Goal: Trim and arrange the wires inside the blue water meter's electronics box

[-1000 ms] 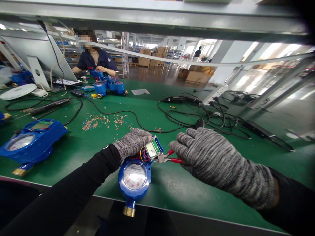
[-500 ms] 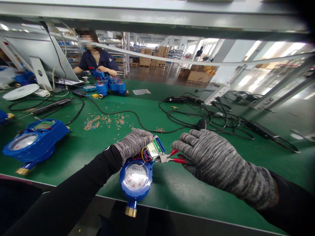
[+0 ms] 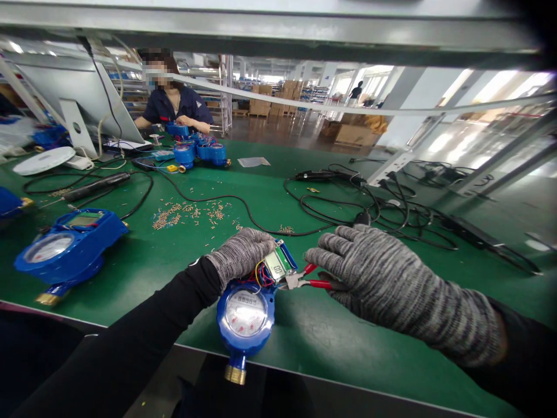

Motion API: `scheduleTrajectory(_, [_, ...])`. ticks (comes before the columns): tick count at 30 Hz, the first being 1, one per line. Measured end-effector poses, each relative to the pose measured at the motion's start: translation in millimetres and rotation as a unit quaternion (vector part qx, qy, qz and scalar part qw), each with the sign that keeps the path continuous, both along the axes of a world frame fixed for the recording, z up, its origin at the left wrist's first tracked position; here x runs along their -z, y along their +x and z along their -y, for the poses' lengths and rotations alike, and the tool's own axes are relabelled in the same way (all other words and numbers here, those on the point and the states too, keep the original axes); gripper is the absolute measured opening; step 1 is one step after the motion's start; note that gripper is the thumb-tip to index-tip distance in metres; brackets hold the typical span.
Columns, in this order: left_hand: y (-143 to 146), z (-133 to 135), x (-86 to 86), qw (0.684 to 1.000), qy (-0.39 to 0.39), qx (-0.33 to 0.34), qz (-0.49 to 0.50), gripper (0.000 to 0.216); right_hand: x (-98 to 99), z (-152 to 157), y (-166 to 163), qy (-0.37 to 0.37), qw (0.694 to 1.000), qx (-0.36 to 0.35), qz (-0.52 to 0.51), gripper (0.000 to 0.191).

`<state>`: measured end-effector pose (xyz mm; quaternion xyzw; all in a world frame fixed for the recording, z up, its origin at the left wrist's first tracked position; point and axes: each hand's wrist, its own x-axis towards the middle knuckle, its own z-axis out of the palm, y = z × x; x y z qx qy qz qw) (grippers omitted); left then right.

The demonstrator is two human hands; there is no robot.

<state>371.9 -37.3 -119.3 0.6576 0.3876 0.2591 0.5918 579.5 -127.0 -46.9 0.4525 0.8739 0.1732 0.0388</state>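
Note:
A blue water meter (image 3: 246, 316) lies at the near edge of the green bench, its brass end hanging over the edge. My left hand (image 3: 241, 254), in a grey knit glove, is closed around the meter's top, beside its small display board (image 3: 277, 266) and coloured wires. My right hand (image 3: 369, 270), also gloved, grips red-handled cutters (image 3: 304, 281). The cutter tips touch the wires next to the display board.
A second blue meter (image 3: 65, 248) lies at the left. Loose small brass parts (image 3: 187, 213) are scattered mid-bench. Black cables (image 3: 369, 206) coil at the right. A person in dark blue (image 3: 174, 107) works on several more meters (image 3: 198, 152) at the far end, beside a monitor (image 3: 73, 98).
The view has shifted slightly, so everything sits a little further right. Both hands, the meter and the cutters keep the same positions relative to each other.

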Motion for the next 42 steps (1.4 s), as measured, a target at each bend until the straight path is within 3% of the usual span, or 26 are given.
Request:
scheduleTrajectory(17, [-1.7,-0.4,2.2,1.000,-0.012,-0.004,0.020,0.031,-6.1,-4.2,-1.3,-0.030,0.999,0.015,0.020,0.026])
scheduleTrajectory(28, [-1.7,-1.7,1.4,0.999,0.030,0.000,-0.016,0.028,4.3,4.4,-2.2,-0.005,0.998,0.035,0.049,0.020])
scheduleTrajectory(42, [-1.8,-0.8,2.3,0.999,0.033,-0.005,-0.017,0.031,3.0,0.3,-0.1,-0.026,0.999,0.031,-0.008,0.024])
